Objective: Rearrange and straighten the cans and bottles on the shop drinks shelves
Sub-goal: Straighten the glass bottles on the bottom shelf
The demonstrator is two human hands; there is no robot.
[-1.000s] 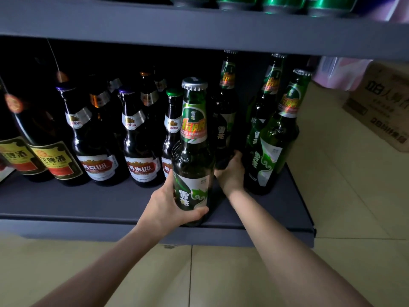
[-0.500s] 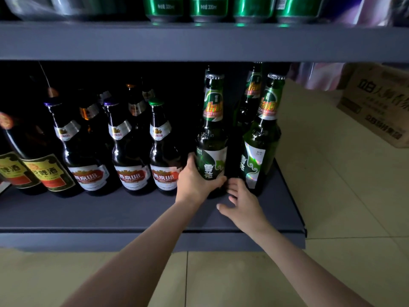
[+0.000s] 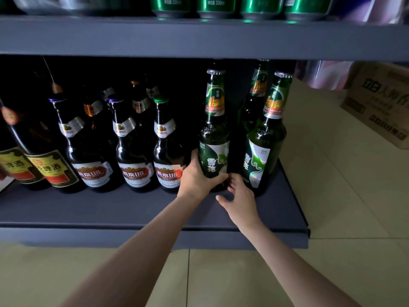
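Note:
A green beer bottle point(image 3: 214, 138) with a white and green label stands upright on the dark grey bottom shelf point(image 3: 110, 209). My left hand point(image 3: 195, 177) grips its lower body, thumb across the front. My right hand point(image 3: 240, 197) rests on the shelf just right of that bottle's base, fingers loosely spread, holding nothing. A second green bottle point(image 3: 264, 147) stands close to the right, with a third green bottle point(image 3: 254, 100) behind it. Dark bottles with red and white labels point(image 3: 132, 156) stand in rows to the left.
Green cans point(image 3: 215, 6) line the shelf above. Brown bottles with yellow labels point(image 3: 47, 167) stand at the far left. A cardboard box point(image 3: 380, 105) sits on the tiled floor point(image 3: 332, 173) to the right. The shelf's right end point(image 3: 306, 229) lies close to the green bottles.
My left hand has pushed the green bottle from the shelf's front back into line and set it upright. My right hand came away from the rear bottles to the shelf surface.

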